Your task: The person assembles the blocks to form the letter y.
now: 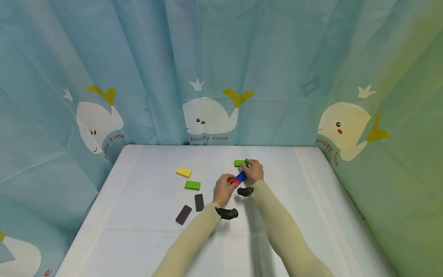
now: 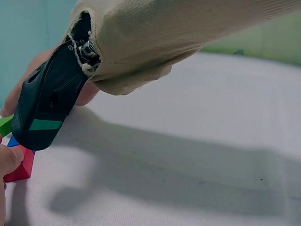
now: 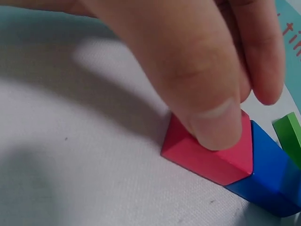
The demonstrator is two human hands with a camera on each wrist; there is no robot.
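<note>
With thumb and fingers, my left hand (image 1: 224,189) pinches a red block (image 1: 234,182). In the right wrist view that hand's thumb (image 3: 218,127) lies on the red block (image 3: 211,160), with other fingers behind it. A blue block (image 1: 241,176) stands end to end with the red one, and both lie on the table. Just beyond, my right hand (image 1: 255,170) grips the right end of a green block (image 1: 238,163) between thumb and fingers. In the left wrist view only a corner of the green block (image 2: 5,126) shows, beside the right hand's fingers.
To the left on the white table (image 1: 138,238) lie a yellow block (image 1: 184,172), a second green block (image 1: 192,186) and two dark blocks (image 1: 199,202). Each wrist carries a black camera (image 1: 227,213). A blue whale-print curtain (image 1: 283,69) surrounds the table's back and sides.
</note>
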